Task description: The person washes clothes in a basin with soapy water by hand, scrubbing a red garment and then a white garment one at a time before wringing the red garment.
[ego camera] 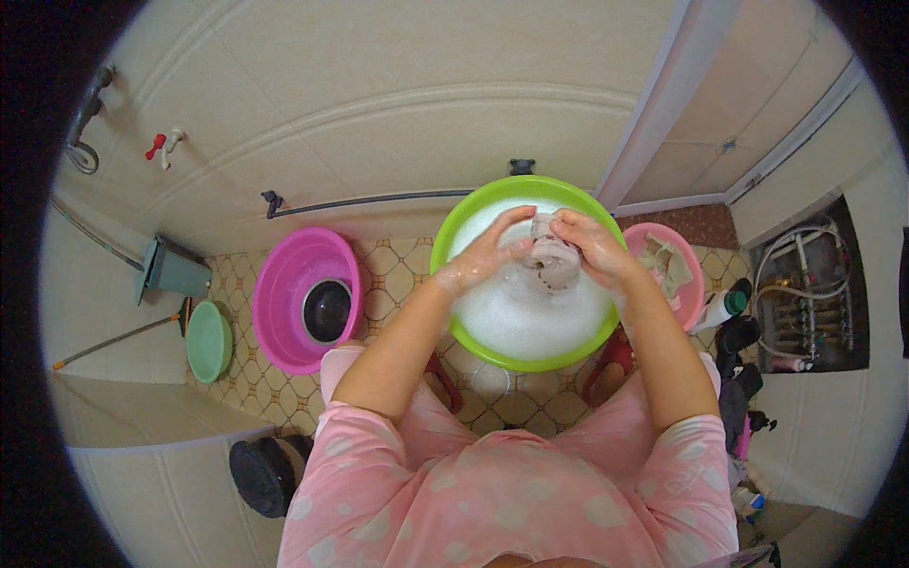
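Observation:
A wet, greyish-pink piece of cloth, bunched up, is held between my hands over a green plastic basin. White suds fill much of the basin. My right hand grips the upper right part of the cloth with thumb and fingers. On the other side my left hand touches the cloth with its lower fingers, while one finger stretches out above, apart from the rest. Foam clings to the left wrist.
Left of me stands a magenta basin with a dark round bowl inside. A pink basin holding cloths and a green-capped bottle are at the right. Further left are a light green basin and a grey bin.

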`<action>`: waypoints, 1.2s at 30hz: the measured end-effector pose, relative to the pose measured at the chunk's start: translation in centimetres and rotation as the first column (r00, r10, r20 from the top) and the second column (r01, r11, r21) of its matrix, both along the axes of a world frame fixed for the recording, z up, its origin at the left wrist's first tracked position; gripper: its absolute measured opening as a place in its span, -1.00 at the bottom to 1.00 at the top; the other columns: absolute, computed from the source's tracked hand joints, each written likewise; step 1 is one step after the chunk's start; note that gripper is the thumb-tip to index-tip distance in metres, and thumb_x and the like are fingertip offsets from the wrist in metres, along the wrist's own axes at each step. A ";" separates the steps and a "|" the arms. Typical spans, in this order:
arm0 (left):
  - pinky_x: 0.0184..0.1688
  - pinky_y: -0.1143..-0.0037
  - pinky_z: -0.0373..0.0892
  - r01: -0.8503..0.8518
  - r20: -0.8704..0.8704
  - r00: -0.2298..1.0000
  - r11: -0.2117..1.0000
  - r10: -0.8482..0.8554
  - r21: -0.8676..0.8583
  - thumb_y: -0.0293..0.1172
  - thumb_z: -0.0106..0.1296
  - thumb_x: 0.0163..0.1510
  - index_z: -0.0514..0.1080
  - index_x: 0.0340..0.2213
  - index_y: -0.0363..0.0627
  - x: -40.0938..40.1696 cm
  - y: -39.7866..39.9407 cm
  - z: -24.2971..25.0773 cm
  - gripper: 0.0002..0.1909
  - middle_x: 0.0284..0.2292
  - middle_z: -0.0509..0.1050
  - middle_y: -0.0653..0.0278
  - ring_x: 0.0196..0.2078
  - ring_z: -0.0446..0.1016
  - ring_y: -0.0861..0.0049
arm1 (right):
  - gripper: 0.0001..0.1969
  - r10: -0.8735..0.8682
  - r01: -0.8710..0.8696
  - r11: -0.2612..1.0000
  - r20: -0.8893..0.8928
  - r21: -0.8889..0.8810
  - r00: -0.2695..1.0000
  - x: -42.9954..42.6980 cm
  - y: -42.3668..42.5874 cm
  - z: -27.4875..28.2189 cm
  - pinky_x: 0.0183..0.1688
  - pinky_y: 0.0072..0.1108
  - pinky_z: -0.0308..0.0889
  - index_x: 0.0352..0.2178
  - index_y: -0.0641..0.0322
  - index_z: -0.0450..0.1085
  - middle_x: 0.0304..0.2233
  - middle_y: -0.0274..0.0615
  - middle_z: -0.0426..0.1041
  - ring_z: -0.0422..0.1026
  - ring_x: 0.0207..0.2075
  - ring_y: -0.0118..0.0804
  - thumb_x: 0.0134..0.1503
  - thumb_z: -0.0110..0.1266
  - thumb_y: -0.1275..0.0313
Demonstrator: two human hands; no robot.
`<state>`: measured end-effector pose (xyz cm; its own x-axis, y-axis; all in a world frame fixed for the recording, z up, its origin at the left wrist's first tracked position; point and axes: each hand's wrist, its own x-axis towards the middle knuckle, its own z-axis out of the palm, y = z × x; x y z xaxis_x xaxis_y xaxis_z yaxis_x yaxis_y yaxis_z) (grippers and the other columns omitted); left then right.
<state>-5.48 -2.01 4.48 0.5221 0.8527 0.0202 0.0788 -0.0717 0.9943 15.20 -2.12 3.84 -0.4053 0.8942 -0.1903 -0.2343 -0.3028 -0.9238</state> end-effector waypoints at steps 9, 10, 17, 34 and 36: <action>-0.17 0.56 0.25 -0.016 -0.102 0.995 0.997 0.009 -0.072 -0.39 -0.09 -0.02 0.23 -0.16 -0.21 0.4 0.6 -1.6 -0.65 -0.27 0.35 0.20 -0.23 0.32 0.52 | -0.65 0.064 -0.099 0.988 0.267 0.122 0.962 -0.3 -0.3 0.3 -0.30 -0.65 0.19 -0.27 0.25 0.30 -0.38 -0.33 0.35 0.27 -0.38 -0.53 -0.06 0.09 0.27; -0.17 0.55 0.26 -0.080 0.077 0.993 0.985 0.093 -0.156 -0.42 -0.14 -0.01 0.23 -0.16 -0.21 0.2 0.4 -1.4 -0.67 -0.27 0.35 0.21 -0.24 0.33 0.51 | -0.62 0.155 -0.204 0.975 0.398 0.084 0.904 -0.6 -0.6 0.6 -0.27 -0.69 0.18 -0.28 0.25 0.30 -0.40 -0.37 0.34 0.26 -0.37 -0.55 -0.10 0.13 0.25; -0.13 0.46 0.28 -0.285 0.420 0.756 0.830 0.503 -0.480 -0.40 -0.32 0.02 0.23 -0.16 -0.19 -2.1 2.4 -0.1 -0.68 -0.27 0.35 0.18 -0.19 0.34 0.42 | -0.50 0.277 -0.308 0.951 0.493 -0.020 0.825 0.3 -0.1 -2.5 -0.10 -0.59 0.17 -0.15 0.37 0.26 -0.22 -0.16 0.37 0.31 -0.19 -0.40 -0.09 0.10 0.24; 0.01 0.32 0.17 0.002 -0.823 0.565 0.998 0.048 0.060 -0.40 -0.04 -0.13 0.26 -0.13 -0.14 -1.4 3.9 -15.7 -0.56 -0.13 0.27 -0.09 -0.06 0.25 0.09 | -0.61 -0.105 -0.458 0.870 0.976 0.182 0.189 -4.0 2.2 -15.9 -0.13 -0.34 0.22 -0.11 0.22 0.20 -0.24 0.09 0.36 0.35 -0.18 -0.02 -0.02 -0.07 0.37; -0.02 0.31 0.19 0.059 -0.832 0.555 0.998 -0.025 0.009 -0.43 -0.03 -0.17 0.33 -0.20 -0.21 -0.4 4.4 -16.8 -0.60 -0.23 0.36 -0.09 -0.14 0.32 0.10 | -0.66 -0.172 -0.445 0.860 0.963 0.250 0.209 -1.5 3.6 -23.6 -0.13 -0.33 0.22 -0.16 0.25 0.24 -0.27 0.08 0.38 0.35 -0.19 -0.02 -0.01 -0.10 0.39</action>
<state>-5.83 2.39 -12.30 0.3564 0.8370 -0.4153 0.8648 -0.1272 0.4858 13.68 1.50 -19.73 -0.3173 0.9300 -0.1858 0.8902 0.2246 -0.3963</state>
